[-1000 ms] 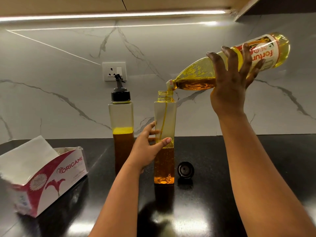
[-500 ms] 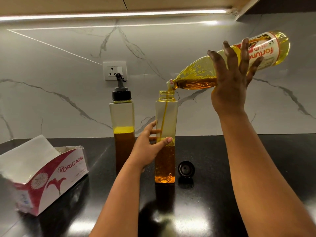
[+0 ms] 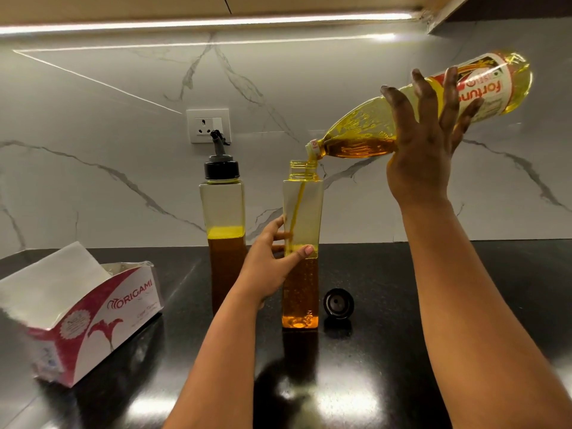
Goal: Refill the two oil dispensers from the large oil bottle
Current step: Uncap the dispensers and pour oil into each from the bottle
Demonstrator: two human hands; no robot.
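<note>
My right hand (image 3: pixel 424 144) grips the large oil bottle (image 3: pixel 365 131), tilted with its mouth over the neck of an uncapped square dispenser (image 3: pixel 301 212). A thin stream of oil runs down inside it, and oil fills roughly its lower half. My left hand (image 3: pixel 266 267) grips this dispenser at mid height, thumb across the front. A second dispenser (image 3: pixel 222 218) with a black pour-spout cap stands just to the left, about half full. A loose black cap (image 3: pixel 338 304) lies on the counter to the right of the open dispenser.
An open tissue box (image 3: pixel 93 317) marked Origami sits at the left on the black counter (image 3: pixel 464 305). A wall socket (image 3: pixel 208 125) is set in the marble backsplash behind the dispensers. A lit cabinet underside runs overhead.
Oil keeps flowing and the level in the open dispenser has risen slightly. The large bottle is tipped a little further. Both hands stay where they were.
</note>
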